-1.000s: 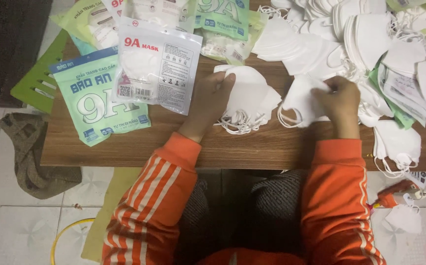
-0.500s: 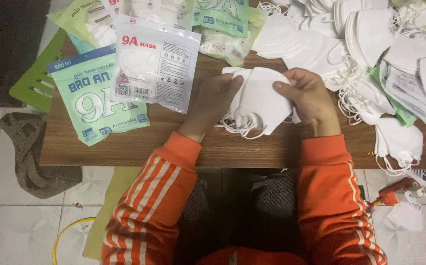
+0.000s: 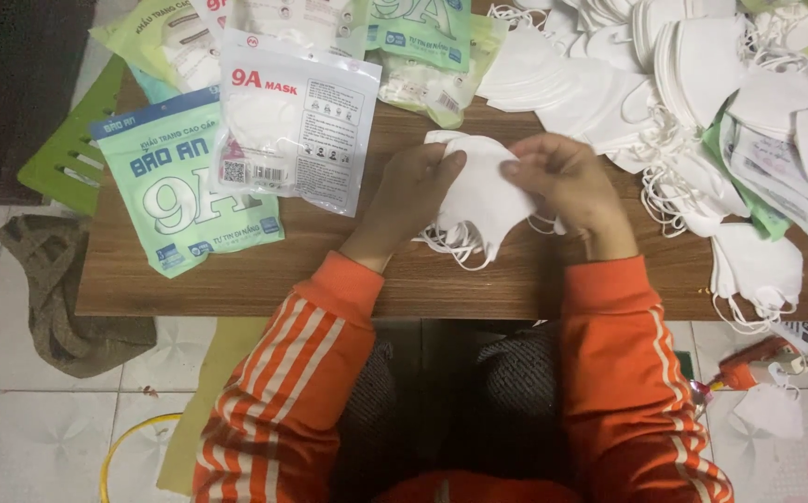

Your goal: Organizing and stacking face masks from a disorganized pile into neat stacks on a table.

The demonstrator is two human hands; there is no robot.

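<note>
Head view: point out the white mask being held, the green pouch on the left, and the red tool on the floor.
white mask (image 3: 483, 191), head view, front panel.
green pouch (image 3: 185, 191), head view, printed face.
red tool (image 3: 756, 363), head view, its body.

Right hand (image 3: 567, 186) now on mask stack (image 3: 483, 196)

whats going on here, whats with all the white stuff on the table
A person in orange striped sleeves sits at a wooden table and holds a small stack of white face masks between the left hand and the right hand. Loose white masks are heaped at the far right. Sealed mask packets, white and green, lie to the left.
</note>
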